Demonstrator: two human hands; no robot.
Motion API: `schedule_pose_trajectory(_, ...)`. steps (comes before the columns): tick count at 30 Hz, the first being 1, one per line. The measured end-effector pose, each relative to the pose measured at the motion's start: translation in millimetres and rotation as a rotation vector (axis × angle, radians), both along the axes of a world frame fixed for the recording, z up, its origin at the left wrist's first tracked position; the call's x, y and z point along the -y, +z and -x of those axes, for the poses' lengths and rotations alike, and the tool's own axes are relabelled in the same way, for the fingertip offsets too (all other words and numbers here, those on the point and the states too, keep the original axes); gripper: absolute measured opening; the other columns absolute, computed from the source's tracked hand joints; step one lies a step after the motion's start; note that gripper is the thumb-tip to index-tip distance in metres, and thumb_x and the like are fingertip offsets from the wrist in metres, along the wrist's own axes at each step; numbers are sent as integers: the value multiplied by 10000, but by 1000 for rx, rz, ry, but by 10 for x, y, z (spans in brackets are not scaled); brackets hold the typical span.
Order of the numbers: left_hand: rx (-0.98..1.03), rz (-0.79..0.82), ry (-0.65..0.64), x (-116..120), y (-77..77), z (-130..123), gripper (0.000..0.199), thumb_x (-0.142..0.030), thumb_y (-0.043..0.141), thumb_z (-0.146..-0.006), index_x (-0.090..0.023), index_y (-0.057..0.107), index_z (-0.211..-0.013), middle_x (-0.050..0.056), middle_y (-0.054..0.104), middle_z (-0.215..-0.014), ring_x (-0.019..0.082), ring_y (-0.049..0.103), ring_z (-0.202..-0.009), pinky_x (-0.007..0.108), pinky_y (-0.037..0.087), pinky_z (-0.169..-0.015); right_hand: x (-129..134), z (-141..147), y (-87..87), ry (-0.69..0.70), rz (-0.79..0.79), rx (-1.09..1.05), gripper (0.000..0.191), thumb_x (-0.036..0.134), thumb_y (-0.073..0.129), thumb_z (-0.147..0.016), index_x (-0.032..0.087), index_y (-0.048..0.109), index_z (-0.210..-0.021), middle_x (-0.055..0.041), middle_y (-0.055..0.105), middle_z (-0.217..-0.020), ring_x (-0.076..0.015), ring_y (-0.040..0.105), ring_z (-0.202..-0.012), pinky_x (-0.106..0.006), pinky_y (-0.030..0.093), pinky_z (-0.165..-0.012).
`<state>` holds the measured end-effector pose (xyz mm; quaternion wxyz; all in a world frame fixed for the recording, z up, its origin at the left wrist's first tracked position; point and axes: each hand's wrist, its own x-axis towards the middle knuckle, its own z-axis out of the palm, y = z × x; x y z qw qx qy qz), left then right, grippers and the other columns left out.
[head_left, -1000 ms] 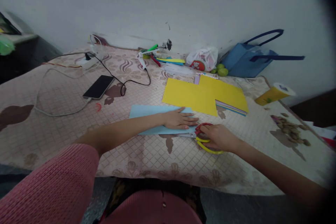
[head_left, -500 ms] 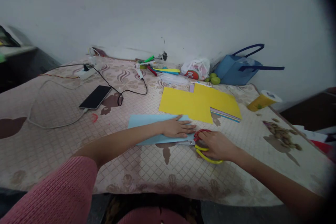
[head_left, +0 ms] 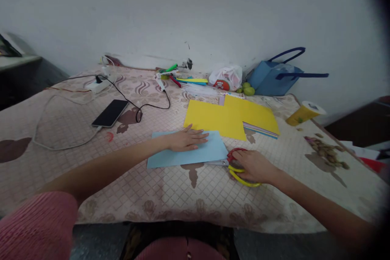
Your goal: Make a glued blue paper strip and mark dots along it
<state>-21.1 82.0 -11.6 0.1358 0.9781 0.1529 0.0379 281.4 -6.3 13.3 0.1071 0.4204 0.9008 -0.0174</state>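
Observation:
A light blue sheet of paper lies flat on the patterned tablecloth, close in front of me. My left hand rests on it, palm down with fingers spread. At the sheet's lower right corner, my right hand has its fingers on the handles of a pair of scissors, one loop red and the other yellow. The metal blades point left along the sheet's near edge, and part of them is hidden by the paper. Just beyond the sheet lie yellow sheets with other coloured paper under them.
A phone on a white cable lies to the left, near a power strip. At the back are a glue gun, a plastic bag, green fruit and a blue bag. A yellow canister stands at right.
My left hand has slid leftward along the blue paper, uncovering its right end. My right hand with the scissors has shifted very slightly to the right.

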Motion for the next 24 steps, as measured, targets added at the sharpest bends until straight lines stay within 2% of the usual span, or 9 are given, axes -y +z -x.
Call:
schedule_pose_trajectory(8, 8, -29, -36, 11, -150, 9, 480, -418, 218, -944, -334, 195, -1416, -26, 145, -1510, 223, 130, -1383, 469, 62, -1096, 7, 88, -9, 14, 14, 16, 341, 335, 602, -699, 157, 506, -973, -89, 634, -904, -245, 606, -820, -335, 418, -688)
schedule_pose_trajectory(18, -4, -2, -21, -5, -96, 11, 473, -418, 218, -947, -333, 217, -1412, -19, 138, -1512, 221, 120, -1385, 464, 45, -1097, -5, 97, -17, 17, 27, -12, 328, 368, 588, -721, 160, 510, -962, -93, 631, -908, -240, 605, -836, -331, 423, -703)
schedule_pose_trajectory(24, 29, -43, -23, -33, -164, 36, 463, -406, 226, -948, -340, 230, -1407, -18, 189, -1501, 209, 143, -1381, 463, 36, -1098, 16, 118, 16, -1, 26, 9, 344, 350, 599, -708, 159, 505, -978, -96, 634, -922, -240, 606, -836, -325, 416, -694)
